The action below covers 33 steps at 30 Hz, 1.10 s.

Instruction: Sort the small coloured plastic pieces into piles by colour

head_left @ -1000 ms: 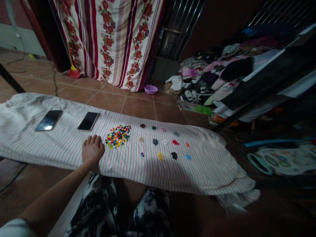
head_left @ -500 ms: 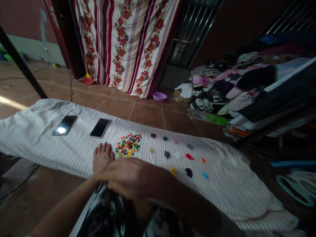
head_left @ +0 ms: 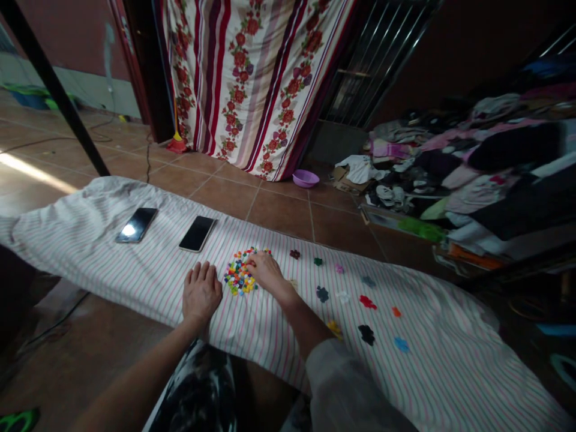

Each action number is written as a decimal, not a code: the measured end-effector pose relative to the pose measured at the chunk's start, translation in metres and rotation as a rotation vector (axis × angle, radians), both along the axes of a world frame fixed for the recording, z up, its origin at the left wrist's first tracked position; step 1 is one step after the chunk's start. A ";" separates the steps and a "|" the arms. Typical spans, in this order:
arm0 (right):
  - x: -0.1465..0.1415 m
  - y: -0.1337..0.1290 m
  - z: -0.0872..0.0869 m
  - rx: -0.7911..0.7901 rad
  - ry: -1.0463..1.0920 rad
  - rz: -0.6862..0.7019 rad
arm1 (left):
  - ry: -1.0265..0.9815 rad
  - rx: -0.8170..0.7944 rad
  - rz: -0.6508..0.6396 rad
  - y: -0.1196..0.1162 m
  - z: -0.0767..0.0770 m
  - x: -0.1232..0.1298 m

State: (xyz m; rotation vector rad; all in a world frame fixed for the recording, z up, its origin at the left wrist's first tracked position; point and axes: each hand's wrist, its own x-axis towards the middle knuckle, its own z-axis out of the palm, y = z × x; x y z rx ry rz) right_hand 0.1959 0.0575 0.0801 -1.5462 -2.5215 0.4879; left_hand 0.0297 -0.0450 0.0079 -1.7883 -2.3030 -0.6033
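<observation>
On a striped cloth point(head_left: 270, 336), a mixed pile of small colourful pieces point(head_left: 240, 277) lies in front of me. My right hand point(head_left: 266, 271) is over the pile's right side, fingers pinched together; whatever is between the fingertips is too small to name. My left hand point(head_left: 201, 291) rests flat on the cloth just left of the pile, fingers slightly apart and holding nothing. Right of the pile are small single-colour groups, among them dark brown point(head_left: 294, 254), green point(head_left: 318, 261), red point(head_left: 368, 302), black point(head_left: 366, 335), blue point(head_left: 401, 344) and yellow point(head_left: 334, 328). My right wrist partly covers a beige group point(head_left: 294, 284).
Two phones point(head_left: 137, 225) point(head_left: 197, 233) lie on the cloth to the left. Beyond it are a tiled floor, a purple basin point(head_left: 306, 178) and a floral curtain point(head_left: 252, 84). A heap of clothes point(head_left: 432, 150) is at the right, and a dark pole point(head_left: 58, 90) slants at the left.
My right hand has moved forward from near my lap and left wrist to the pile, its fingers now pinched. My left hand stays flat on the cloth. The camera view has shifted slightly.
</observation>
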 end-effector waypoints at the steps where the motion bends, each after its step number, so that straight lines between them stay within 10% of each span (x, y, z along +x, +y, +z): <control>1: -0.004 0.000 -0.001 -0.009 -0.004 -0.009 | 0.008 0.001 -0.001 0.000 0.000 0.000; 33: 0.012 -0.028 -0.037 -0.001 0.340 -0.062 | -0.011 -0.026 0.002 -0.003 0.010 0.002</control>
